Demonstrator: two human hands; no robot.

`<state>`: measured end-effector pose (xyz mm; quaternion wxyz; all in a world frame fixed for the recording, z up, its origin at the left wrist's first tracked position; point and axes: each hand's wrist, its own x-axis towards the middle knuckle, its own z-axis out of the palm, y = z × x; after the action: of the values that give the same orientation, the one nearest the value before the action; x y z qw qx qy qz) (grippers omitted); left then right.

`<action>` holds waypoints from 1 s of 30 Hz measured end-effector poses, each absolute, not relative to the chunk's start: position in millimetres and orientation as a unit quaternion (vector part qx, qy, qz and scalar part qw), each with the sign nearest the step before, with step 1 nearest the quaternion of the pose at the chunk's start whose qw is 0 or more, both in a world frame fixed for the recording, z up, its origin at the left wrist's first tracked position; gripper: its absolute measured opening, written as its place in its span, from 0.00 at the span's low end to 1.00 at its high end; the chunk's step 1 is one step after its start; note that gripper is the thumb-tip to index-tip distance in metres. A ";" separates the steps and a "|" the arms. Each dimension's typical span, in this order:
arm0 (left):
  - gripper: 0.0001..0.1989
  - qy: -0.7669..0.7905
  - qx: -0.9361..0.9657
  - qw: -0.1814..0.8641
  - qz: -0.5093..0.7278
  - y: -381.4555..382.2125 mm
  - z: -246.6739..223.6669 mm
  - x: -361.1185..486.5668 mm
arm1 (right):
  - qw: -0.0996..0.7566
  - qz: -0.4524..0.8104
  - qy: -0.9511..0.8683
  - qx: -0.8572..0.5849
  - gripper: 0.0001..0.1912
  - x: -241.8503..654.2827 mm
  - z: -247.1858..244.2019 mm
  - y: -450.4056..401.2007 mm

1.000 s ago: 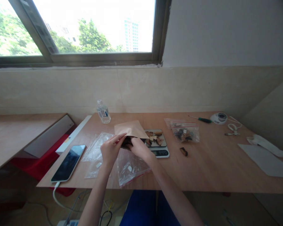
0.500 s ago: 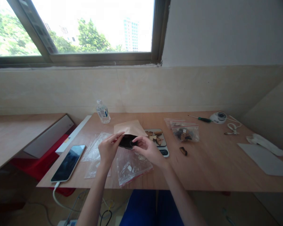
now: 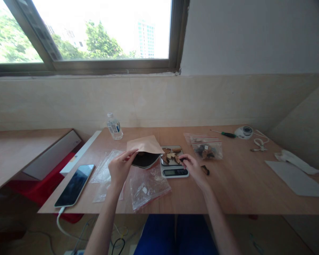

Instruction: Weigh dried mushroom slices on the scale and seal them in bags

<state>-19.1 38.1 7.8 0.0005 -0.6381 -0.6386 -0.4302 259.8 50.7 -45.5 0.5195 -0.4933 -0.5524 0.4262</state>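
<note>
Left fingers (image 3: 130,154) pinch paper pouch (image 3: 144,150) mouth; right fingers (image 3: 184,162), parted, touch scale (image 3: 172,165)

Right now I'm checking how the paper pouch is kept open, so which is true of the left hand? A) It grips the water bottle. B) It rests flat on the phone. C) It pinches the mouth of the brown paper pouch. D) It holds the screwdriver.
C: the left hand pinches the open mouth of the brown paper pouch, while the phone, water bottle and screwdriver lie untouched.
</note>
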 end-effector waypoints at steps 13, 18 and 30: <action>0.10 -0.642 -0.634 0.004 -0.432 38.2 8.3 -19.0 | 0.414 0.073 -0.658 -0.624 0.17 251.4 -69.2 71.7; 0.10 -0.642 -0.633 -0.002 -0.433 37.6 8.6 -19.1 | 0.410 0.045 -0.662 -0.626 0.15 252.3 -80.3 81.2; 0.10 -0.645 -0.635 -0.003 -0.425 37.1 8.2 -18.5 | 0.478 0.169 -0.670 -0.542 0.17 250.5 -95.7 80.2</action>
<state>-18.5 37.1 8.2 -0.0033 -0.6348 -0.6455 -0.4248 250.5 80.2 -95.7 0.4781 -0.5425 -0.6699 0.1686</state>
